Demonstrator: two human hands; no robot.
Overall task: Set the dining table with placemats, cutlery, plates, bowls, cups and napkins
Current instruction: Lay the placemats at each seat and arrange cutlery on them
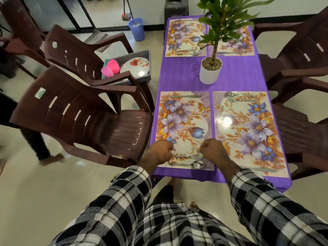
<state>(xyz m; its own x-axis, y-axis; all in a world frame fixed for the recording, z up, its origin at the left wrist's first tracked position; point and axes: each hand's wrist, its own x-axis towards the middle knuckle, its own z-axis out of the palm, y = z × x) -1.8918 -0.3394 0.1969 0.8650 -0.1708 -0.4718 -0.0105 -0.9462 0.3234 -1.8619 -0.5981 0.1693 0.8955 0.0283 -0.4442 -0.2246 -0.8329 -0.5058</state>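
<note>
Here, cutlery stage, near-left setting. Four floral placemats are down on the purple tablecloth (186,75); the near-left placemat (183,128) is the one being worked. Both hands sit over its near edge. Left hand (160,150) has fingers curled, and whether it pinches the fork handle or holds nothing, cannot tell. Right hand (213,150) likewise curled, fingertips close to the fork tines; a grip on anything is not clear. The fork (190,156) lies flat across the mat between the two hands, tines toward the right hand. The spoon (192,164) lies just beside it, nearer the table edge, bowl under the right wrist side. A knife (184,96) rests along the far edge of the same mat. The near-right placemat (248,132) carries its own spoon and fork at the far edge, and what looks like a knife at the near edge. My read: fork and spoon are being lined up, so this mat's cutlery is about finished. Plates, bowls, cups and napkins not yet on the table. A grey tray (147,68) on the further chair, well apart from both hands to the left, holds a flowered plate (136,65) and pink cups (110,68). Next move would call for releasing the cutlery and reaching left across the chair arm for the plates.
</note>
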